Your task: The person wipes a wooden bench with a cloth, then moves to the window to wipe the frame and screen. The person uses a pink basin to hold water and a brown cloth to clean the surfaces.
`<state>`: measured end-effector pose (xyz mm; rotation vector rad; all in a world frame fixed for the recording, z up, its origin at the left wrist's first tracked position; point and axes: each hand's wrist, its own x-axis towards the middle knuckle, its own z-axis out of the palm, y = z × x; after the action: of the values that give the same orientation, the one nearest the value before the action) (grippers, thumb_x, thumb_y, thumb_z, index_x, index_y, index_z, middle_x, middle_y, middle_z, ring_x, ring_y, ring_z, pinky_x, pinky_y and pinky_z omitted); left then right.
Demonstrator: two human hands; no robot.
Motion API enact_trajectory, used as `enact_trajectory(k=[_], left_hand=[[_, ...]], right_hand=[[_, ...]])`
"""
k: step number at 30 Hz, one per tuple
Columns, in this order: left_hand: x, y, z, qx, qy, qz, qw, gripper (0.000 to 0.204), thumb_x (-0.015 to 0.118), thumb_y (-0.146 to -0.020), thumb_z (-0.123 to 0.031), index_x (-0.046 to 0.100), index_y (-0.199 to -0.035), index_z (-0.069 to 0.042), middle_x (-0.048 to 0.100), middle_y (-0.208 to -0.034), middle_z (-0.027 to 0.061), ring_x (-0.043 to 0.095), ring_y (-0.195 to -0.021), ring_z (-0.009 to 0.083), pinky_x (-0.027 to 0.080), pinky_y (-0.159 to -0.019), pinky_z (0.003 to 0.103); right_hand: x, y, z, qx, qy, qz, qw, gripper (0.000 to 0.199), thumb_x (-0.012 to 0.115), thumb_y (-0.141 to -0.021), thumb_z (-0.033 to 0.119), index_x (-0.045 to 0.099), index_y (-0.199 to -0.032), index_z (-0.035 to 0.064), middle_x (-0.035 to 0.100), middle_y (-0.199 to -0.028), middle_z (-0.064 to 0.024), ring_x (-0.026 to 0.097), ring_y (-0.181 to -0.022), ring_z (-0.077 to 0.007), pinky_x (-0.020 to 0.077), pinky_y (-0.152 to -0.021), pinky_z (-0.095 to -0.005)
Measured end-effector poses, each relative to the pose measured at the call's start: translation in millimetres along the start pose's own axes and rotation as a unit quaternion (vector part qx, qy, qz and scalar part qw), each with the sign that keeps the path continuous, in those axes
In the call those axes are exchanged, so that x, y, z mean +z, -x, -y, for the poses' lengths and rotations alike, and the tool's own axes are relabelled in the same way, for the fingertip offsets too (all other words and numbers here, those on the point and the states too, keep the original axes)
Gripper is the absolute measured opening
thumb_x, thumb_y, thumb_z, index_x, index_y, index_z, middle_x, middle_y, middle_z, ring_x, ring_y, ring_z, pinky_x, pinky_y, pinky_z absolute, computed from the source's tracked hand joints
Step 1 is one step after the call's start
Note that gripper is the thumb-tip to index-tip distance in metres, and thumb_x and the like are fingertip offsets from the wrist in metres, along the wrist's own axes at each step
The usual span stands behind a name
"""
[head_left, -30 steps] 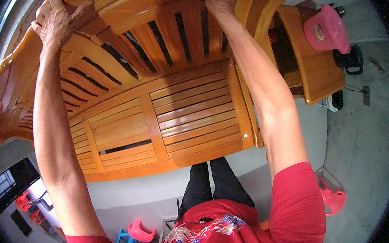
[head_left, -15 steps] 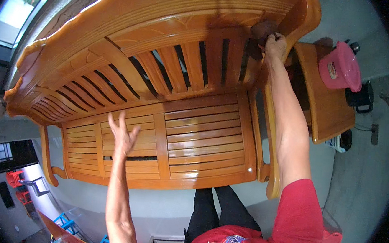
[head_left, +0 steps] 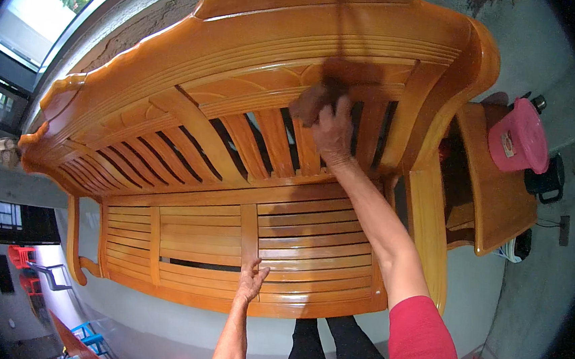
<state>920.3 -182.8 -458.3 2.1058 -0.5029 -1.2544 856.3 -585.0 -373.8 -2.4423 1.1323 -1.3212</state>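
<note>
My right hand (head_left: 332, 126) is up at the backrest of the wooden bench (head_left: 234, 175), its grip pressed together on a dark brown cloth (head_left: 310, 102) held flat against the carved top rail (head_left: 291, 51). The cloth sits just left of and above my knuckles, touching the rail where the upright slats (head_left: 270, 141) meet it. My left hand (head_left: 250, 283) is well below, fingers spread and resting on the front edge of the slatted seat (head_left: 228, 242), holding nothing. The bench's long axis runs left to right across my view, so the rail stretches away leftward from the cloth; the right hand is by far the nearer one to it. To the right stands a small wooden side table (head_left: 495, 196) with a pink lidded bucket (head_left: 517, 140) on top.
</note>
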Motion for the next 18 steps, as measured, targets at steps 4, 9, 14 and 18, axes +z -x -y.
enact_trajectory(k=[4,9,14,18], left_hand=[[17,-24,42,0.073,-0.131,-0.050,0.987,0.049,0.069,-0.083,-0.027,0.051,-0.121,-0.002,0.052,-0.121,0.0197,0.052,-0.110,0.0343,0.044,-0.093,0.041],[46,-32,62,0.025,-0.215,-0.018,0.976,0.059,0.072,-0.079,-0.028,0.047,-0.125,-0.003,0.029,-0.134,0.0283,0.040,-0.119,0.0426,0.035,-0.103,0.042],[70,-51,98,0.084,-0.326,-0.028,0.941,0.076,0.075,-0.075,-0.030,0.037,-0.136,-0.004,0.012,-0.144,0.0303,0.026,-0.129,0.0477,0.031,-0.107,0.041],[90,-61,100,0.024,-0.413,0.017,0.910,0.090,0.074,-0.074,-0.035,0.021,-0.145,-0.015,0.004,-0.148,0.0273,0.018,-0.135,0.0453,0.034,-0.103,0.049]], right_hand=[[3,-25,2,0.104,-0.061,-0.045,0.992,0.029,0.063,-0.078,0.022,0.053,-0.095,0.0007,0.045,-0.093,-0.0241,0.049,-0.085,-0.0449,0.0426,-0.072,-0.0544],[16,28,1,0.048,-0.012,0.111,0.993,0.025,0.055,-0.084,0.025,0.058,-0.103,0.0090,0.050,-0.101,-0.0231,0.049,-0.097,-0.0424,0.0408,-0.084,-0.0544],[49,91,-39,-0.106,0.183,0.232,0.950,0.023,0.048,-0.086,0.023,0.069,-0.095,0.0202,0.062,-0.098,-0.0164,0.054,-0.098,-0.0391,0.0362,-0.094,-0.0558],[54,138,-52,-0.102,0.186,0.331,0.920,0.027,0.043,-0.087,0.023,0.066,-0.102,0.0208,0.061,-0.103,-0.0131,0.052,-0.104,-0.0340,0.0355,-0.094,-0.0558]])
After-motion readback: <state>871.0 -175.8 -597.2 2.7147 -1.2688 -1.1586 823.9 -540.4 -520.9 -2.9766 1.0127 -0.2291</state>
